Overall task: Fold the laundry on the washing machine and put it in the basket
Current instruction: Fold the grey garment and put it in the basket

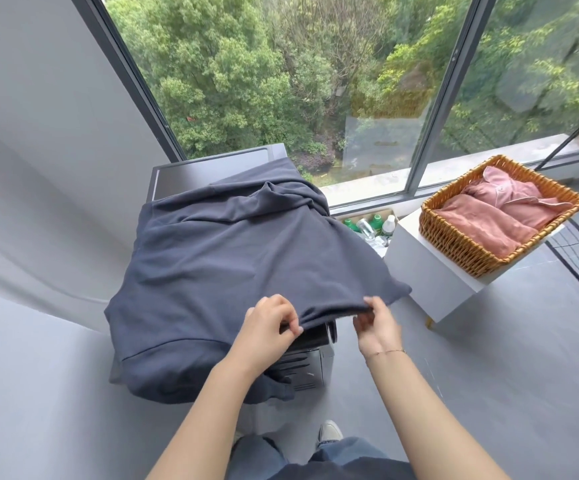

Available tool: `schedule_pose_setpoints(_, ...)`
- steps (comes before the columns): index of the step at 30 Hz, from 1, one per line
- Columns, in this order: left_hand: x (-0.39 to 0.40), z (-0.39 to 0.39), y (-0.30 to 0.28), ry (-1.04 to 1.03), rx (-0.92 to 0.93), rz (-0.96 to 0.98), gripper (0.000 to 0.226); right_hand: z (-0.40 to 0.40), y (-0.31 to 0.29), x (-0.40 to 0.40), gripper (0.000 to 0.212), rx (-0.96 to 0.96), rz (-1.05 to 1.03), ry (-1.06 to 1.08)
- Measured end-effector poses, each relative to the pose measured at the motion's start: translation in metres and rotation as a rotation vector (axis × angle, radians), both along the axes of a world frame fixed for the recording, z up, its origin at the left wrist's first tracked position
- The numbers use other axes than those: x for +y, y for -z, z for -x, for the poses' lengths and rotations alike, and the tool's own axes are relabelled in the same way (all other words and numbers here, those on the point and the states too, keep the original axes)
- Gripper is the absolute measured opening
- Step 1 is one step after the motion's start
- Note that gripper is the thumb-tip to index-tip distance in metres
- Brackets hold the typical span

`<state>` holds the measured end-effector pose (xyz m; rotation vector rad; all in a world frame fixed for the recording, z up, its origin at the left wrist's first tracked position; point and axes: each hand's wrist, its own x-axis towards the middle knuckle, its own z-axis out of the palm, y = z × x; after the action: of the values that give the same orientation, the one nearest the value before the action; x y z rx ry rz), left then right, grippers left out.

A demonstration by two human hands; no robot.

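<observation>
Large dark grey-blue cotton garment [232, 258] lies spread over the top of the grey washing machine [211, 168], draping down its front & left side; left hand [270, 323] and right hand [374, 323] each pinch the near hem btwn thumb and curled fingers, lifting that edge a little. To the right, well apart from the machine, a woven wicker rectangular basket [454, 237] sits on a white cabinet [430, 275] w/ folded pink clothes [488, 216] inside. Btwn machine & cabinet, a cardboard box [392, 213] on the floor holds green-capped plastic bottles [374, 221].
</observation>
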<state>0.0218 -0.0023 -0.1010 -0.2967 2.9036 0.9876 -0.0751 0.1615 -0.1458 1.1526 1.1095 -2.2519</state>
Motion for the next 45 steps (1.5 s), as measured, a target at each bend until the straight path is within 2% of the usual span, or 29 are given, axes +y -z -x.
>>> schedule_pose_setpoints(3,0.008,-0.012,0.018,0.042,-0.135,-0.014,0.038,-0.014,0.033,0.013,0.011,-0.32,0.276,-0.009)
schedule_pose_setpoints(5,0.008,-0.021,0.026,-0.046,-0.194,-0.103,0.029,-0.013,0.038,0.01,0.03,-0.475,0.459,0.018)
schedule_pose_setpoints(7,0.003,-0.026,0.028,-0.194,-0.171,-0.213,0.023,-0.006,0.024,0.005,0.031,-0.468,0.56,0.035)
schedule_pose_setpoints(9,-0.01,-0.031,0.028,-0.36,-0.072,-0.204,0.02,0.008,0.013,0.003,0.024,-0.333,0.547,0.0)
schedule_pose_setpoints(10,-0.02,-0.034,0.029,-0.447,-0.042,-0.136,0.017,0.015,0.009,0.004,0.026,-0.241,0.515,0.001)
schedule_pose_setpoints(11,-0.03,-0.04,0.03,-0.538,-0.057,-0.049,0.015,0.022,0.007,0.004,0.028,-0.133,0.459,0.009)
schedule_pose_setpoints(13,-0.044,-0.049,0.032,-0.658,-0.185,0.063,0.021,0.032,0.013,0.008,0.022,0.015,0.192,0.158)
schedule_pose_setpoints(15,-0.053,-0.059,0.036,-0.692,-0.255,0.063,0.025,0.024,0.021,0.007,0.031,-0.001,-0.09,0.323)
schedule_pose_setpoints(16,-0.055,-0.062,0.038,-0.691,-0.258,0.067,0.024,0.015,0.028,0.001,0.036,-0.05,-0.129,0.333)
schedule_pose_setpoints(17,-0.056,-0.062,0.039,-0.693,-0.258,0.078,0.022,0.008,0.04,-0.002,0.043,-0.117,-0.096,0.362)
schedule_pose_setpoints(19,-0.061,-0.063,0.04,-0.77,-0.252,0.077,0.02,-0.006,0.059,-0.012,0.046,-0.251,0.126,0.43)
schedule_pose_setpoints(20,-0.064,-0.067,0.042,-0.853,-0.237,0.076,0.021,-0.011,0.06,-0.011,0.039,-0.351,0.265,0.447)
schedule_pose_setpoints(22,-0.072,-0.078,0.045,-1.103,-0.144,0.043,0.036,-0.014,0.057,-0.014,0.026,-0.485,0.233,0.327)
schedule_pose_setpoints(23,-0.077,-0.085,0.045,-1.251,-0.087,-0.015,0.048,-0.015,0.055,-0.014,0.023,-0.514,0.339,0.388)
schedule_pose_setpoints(25,-0.087,-0.099,0.045,-1.458,-0.016,-0.159,0.066,-0.014,0.04,-0.013,0.032,-0.463,0.283,0.173)
schedule_pose_setpoints(27,-0.096,-0.108,0.049,-1.524,-0.023,-0.224,0.073,-0.012,0.021,-0.019,0.034,-0.351,0.22,-0.032)
schedule_pose_setpoints(29,-0.101,-0.112,0.056,-1.539,0.02,-0.302,0.072,-0.013,0.01,-0.026,0.027,-0.216,0.149,-0.134)
schedule_pose_setpoints(32,-0.103,-0.113,0.061,-1.553,0.1,-0.411,0.059,-0.016,0.01,-0.028,0.022,0.015,-0.217,-0.416)
schedule_pose_setpoints(35,-0.11,-0.116,0.061,-1.445,0.109,-0.283,0.031,-0.016,0.01,-0.02,0.031,0.25,-0.651,-0.848)
schedule_pose_setpoints(37,-0.117,-0.121,0.057,-1.364,0.112,-0.216,0.019,-0.014,0.005,-0.018,0.031,0.361,-0.755,-0.925)
schedule_pose_setpoints(39,-0.125,-0.129,0.055,-1.347,0.188,-0.194,0.013,-0.012,0.004,-0.016,0.028,0.401,-0.593,-0.718)
schedule_pose_setpoints(42,-0.132,-0.141,0.051,-1.421,0.294,-0.229,0.008,-0.022,0.012,-0.011,0.028,0.3,-0.312,-0.283)
schedule_pose_setpoints(45,-0.132,-0.145,0.054,-1.477,0.295,-0.321,0.015,-0.039,0.033,-0.012,0.024,0.144,-0.228,-0.223)
